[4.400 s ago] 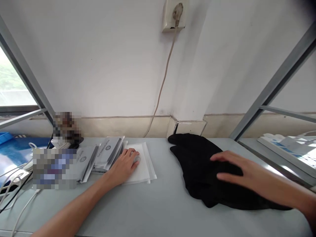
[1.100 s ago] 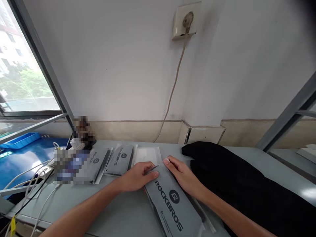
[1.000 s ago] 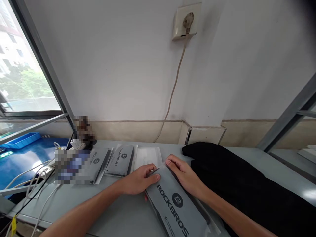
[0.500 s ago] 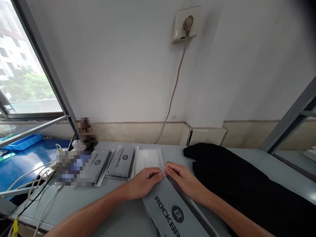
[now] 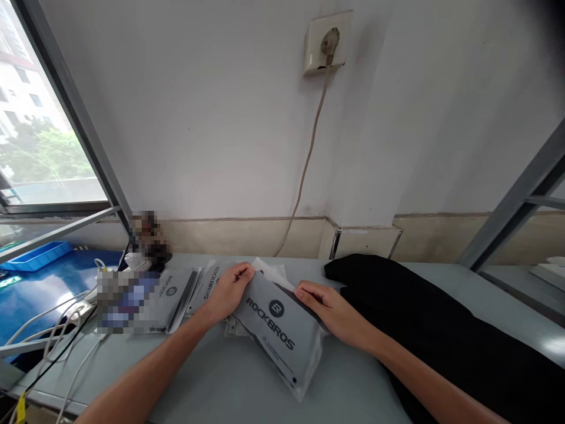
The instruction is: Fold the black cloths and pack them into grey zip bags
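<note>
A frosted plastic bag (image 5: 273, 335) printed ROCKBROS hangs tilted above the grey tabletop (image 5: 212, 377), gripped by both hands. My left hand (image 5: 232, 291) pinches its upper left corner, fingers closed. At the upper right edge, my right hand (image 5: 331, 312) is closed on the same bag, thumb on top. Something dark shows inside along that edge. Behind it lies a pale translucent bag (image 5: 277, 272), partly hidden. Right of my hands a black cloth garment (image 5: 424, 330) is spread over the table.
To the left lie two more ROCKBROS packs, one grey pack (image 5: 172, 300) and another pack (image 5: 203, 285) partly behind my left hand. White cables (image 5: 79, 359) run along the table's left end. A blue tray (image 5: 37, 256) stands further left. Metal frame posts rise at both sides.
The ROCKBROS bag has been raised from the table and now tilts, its near end off the surface and looking shorter. My left hand has moved up and left; my right hand has barely shifted.
</note>
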Demonstrator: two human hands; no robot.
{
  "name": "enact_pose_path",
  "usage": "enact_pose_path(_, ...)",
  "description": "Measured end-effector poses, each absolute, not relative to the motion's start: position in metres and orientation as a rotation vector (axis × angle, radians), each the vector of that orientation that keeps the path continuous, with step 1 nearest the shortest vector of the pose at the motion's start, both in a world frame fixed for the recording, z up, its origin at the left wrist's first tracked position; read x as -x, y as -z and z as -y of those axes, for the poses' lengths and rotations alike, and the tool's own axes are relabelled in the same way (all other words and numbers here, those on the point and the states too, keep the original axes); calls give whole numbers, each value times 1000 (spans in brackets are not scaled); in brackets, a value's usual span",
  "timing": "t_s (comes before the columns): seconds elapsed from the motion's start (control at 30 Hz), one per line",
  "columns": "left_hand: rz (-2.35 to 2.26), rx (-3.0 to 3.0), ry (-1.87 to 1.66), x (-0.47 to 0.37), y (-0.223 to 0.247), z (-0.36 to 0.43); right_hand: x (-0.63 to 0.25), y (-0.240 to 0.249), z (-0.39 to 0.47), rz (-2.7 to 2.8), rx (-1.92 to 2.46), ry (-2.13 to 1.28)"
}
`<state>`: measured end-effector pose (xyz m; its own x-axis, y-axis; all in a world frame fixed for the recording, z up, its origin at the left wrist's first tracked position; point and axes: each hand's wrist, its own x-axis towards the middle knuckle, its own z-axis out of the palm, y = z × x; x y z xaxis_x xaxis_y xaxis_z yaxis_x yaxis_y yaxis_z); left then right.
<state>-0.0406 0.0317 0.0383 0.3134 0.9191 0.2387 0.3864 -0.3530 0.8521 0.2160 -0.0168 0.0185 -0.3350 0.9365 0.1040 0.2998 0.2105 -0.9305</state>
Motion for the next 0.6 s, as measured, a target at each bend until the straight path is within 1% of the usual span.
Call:
enact_pose_path(0.17,-1262,-1927,-1107,48,-35,-40,-218,-17,16,1718,1217,-1182)
enact_pose_path(0.43,-1365,-1959,-1160,49,-32,-46,-218,-12,14,1727,1246,-1089)
enact_pose_path(0.6,-1401,-1934,-1183,58,-29,-59,-221,-6,12,1705,1261,-1129)
